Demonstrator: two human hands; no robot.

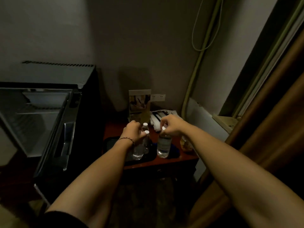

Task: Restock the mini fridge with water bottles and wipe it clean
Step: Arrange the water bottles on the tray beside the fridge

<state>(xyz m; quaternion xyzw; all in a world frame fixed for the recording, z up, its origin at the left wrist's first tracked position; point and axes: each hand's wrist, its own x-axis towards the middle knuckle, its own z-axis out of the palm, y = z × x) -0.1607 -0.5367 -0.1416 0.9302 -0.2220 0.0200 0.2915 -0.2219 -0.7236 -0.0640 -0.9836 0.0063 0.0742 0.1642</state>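
At far left, mini fridge [49, 122] door open, interior dim; left hand [132, 131] curled round bottle [139, 148] on dark tray [113, 143], two more white-capped bottles [145, 127] just behind; right hand [169, 126] pinching neck of another bottle [163, 145], upright on red-brown table [177, 160], brochure stand [139, 104] behind, curtain [271, 112] at right
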